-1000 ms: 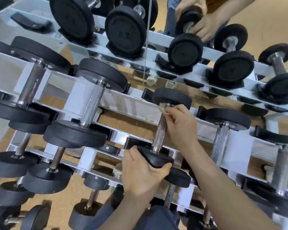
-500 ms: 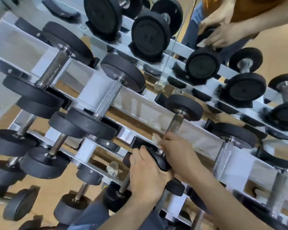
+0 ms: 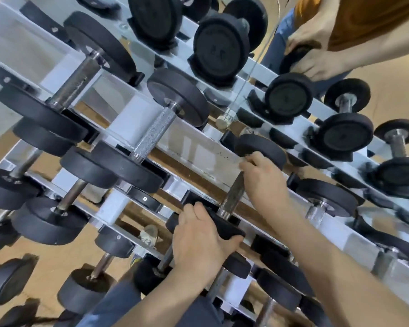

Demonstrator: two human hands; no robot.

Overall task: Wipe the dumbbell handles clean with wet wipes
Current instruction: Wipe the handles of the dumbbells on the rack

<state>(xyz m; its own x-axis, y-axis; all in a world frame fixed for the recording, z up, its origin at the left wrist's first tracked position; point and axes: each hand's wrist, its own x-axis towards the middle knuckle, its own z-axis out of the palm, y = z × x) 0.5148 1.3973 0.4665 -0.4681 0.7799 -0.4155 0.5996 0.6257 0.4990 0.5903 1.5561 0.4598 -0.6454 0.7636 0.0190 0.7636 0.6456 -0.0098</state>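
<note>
Steadying the dumbbell (image 3: pixel 232 200) at centre frame: left hand (image 3: pixel 198 241) curled over the rim of the near head (image 3: pixel 224 226), right hand (image 3: pixel 262 178) wrapped round the top of the handle (image 3: pixel 234 192), tight under the far head (image 3: pixel 260 147). No sign of the wet wipe; perhaps tucked inside the right palm, but impossible to tell. Lying lengthwise from lower centre up toward right of centre, crossing the rack rail (image 3: pixel 198 149). Bare steel showing only between the two hands, so most likely calling for a stroke down the bar toward the left hand, with the right hand already on the bar and best placed for it. Crowded on both sides: a knurled dumbbell (image 3: pixel 155 133) toward upper left, well apart, and a neighbouring dumbbell (image 3: pixel 326 199) just right of the right wrist, near enough to catch the forearm.
</note>
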